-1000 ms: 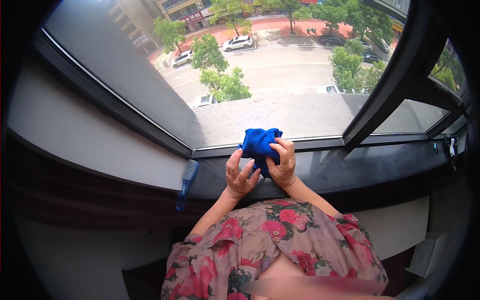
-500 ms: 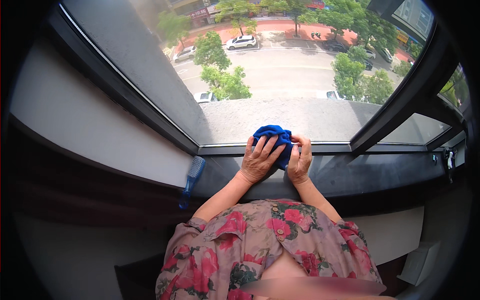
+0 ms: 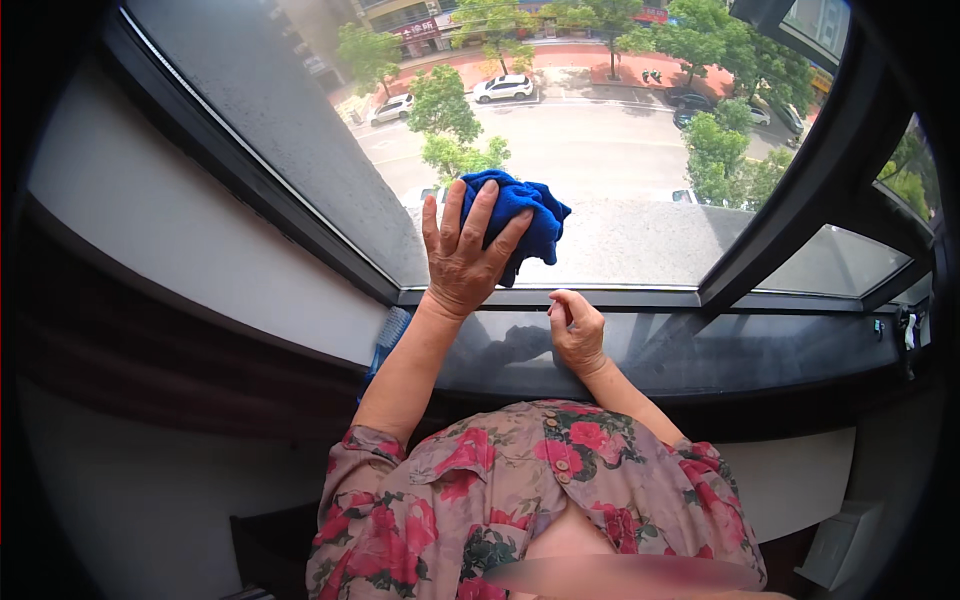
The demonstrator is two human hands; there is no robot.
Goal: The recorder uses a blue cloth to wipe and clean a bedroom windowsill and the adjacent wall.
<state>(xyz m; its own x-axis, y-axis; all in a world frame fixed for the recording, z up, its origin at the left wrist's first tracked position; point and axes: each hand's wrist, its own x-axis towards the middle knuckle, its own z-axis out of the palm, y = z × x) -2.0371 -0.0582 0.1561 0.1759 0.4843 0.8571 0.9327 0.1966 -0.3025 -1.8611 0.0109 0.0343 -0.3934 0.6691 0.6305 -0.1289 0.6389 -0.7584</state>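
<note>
A crumpled blue cloth (image 3: 535,225) lies under the spread fingers of my left hand (image 3: 465,255), which presses it against the window glass (image 3: 620,245) above the lower frame bar. The cloth bunches out to the right of that hand. Just above the dark sill (image 3: 640,350), near the lower window frame (image 3: 630,298), my right hand (image 3: 580,335) is curled with its fingers folded in. No object shows in it, and it is apart from the cloth.
A blue brush (image 3: 388,335) stands at the sill's left end, partly behind my left forearm. Dark window frame bars (image 3: 770,210) rise on the right. Small items (image 3: 908,330) sit at the sill's far right. A street with trees and cars lies beyond the glass.
My left hand has moved the blue cloth up and leftward onto the glass. My right hand has come away from the cloth, dropped slightly and curled its fingers.
</note>
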